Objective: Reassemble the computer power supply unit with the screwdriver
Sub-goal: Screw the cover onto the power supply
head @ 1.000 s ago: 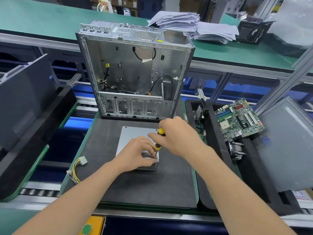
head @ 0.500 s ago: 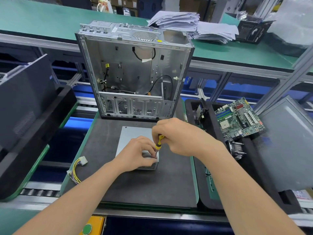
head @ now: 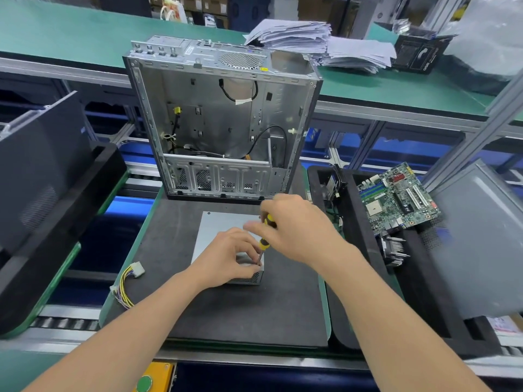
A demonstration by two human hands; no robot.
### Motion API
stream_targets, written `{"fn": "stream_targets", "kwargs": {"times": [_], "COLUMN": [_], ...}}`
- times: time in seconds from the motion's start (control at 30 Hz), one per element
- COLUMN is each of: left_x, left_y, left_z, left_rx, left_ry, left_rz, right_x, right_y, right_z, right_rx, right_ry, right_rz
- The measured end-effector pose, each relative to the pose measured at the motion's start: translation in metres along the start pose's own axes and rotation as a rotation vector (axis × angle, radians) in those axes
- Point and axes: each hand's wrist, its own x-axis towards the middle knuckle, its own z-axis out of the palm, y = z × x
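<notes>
— Main carrying surface?
— Dark foam mat, middle of view. At its centre, lying flat: grey power supply unit. At 12 o'clock, standing upright, open side turned toward 6: computer case. At 9 o'clock, draped over the mat's edge: yellow-wired cable bundle with a white connector.
— Neighbouring surfaces?
— At 3 o'clock, just beside the mat: black foam tray, bearing motherboard and finned heatsink. At 12 o'clock, behind the case: green bench, bearing paper stacks and black box.
</notes>
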Motion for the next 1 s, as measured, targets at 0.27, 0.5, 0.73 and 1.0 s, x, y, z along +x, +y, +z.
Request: {"fn": "stream_targets", "kwargs": {"times": [0.27, 0.5, 0.73, 1.0], "left_x": [-0.001, -0.001, -0.001, -0.001], "left_y": [0.000, 0.000, -0.001, -0.002], "left_z": [-0.001, 0.000, 0.000, 0.001], "left_rx": [0.030, 0.021, 0.029, 0.024], "left_ry": [-0.010, -0.003, -0.019, -0.005], "left_rz": [0.003, -0.004, -0.006, 0.003], "right_x": [-0.001, 0.003, 0.001, 0.001], "right_y": [0.004, -0.006, 0.003, 0.007], "right_z": [-0.010, 0.016, 0.006, -0.010], "right_rx": [0.024, -0.014, -0.068, 0.014], "right_ry": [-0.190, 0.086, 0.071, -0.211], "right_rz": [-0.273, 0.095, 0.132, -0.283]}}
